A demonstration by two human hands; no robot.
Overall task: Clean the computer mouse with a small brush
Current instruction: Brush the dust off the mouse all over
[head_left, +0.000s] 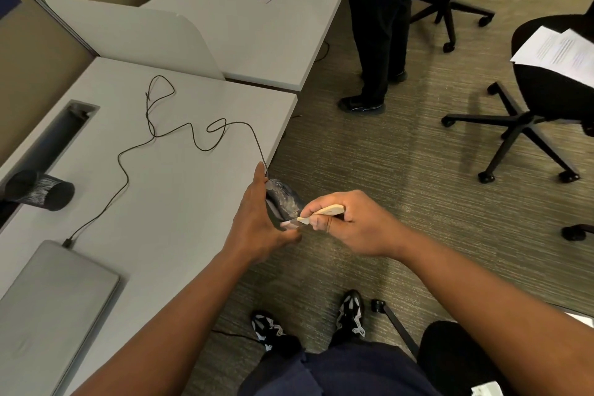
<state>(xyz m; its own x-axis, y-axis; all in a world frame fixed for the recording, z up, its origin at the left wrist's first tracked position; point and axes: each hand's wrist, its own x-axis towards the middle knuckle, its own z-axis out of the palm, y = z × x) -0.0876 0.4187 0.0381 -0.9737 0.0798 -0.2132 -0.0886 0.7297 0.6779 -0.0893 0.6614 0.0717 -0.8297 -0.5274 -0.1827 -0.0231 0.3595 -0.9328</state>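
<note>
A dark wired computer mouse (283,199) is held up just past the right edge of the white desk (167,190), over the carpet. My left hand (260,219) holds it from the left side, fingers stretched along it and thumb below. My right hand (340,222) grips a small brush (324,212) with a pale wooden handle, its tip at the near end of the mouse. The mouse's black cable (193,135) snakes across the desk to a closed grey laptop (51,299).
A black mesh pen cup (41,191) lies on its side at the desk's left. Someone in dark trousers (379,42) stands beyond the desk. Black office chairs (540,90) stand on the carpet to the right, one carrying papers. My own feet are below.
</note>
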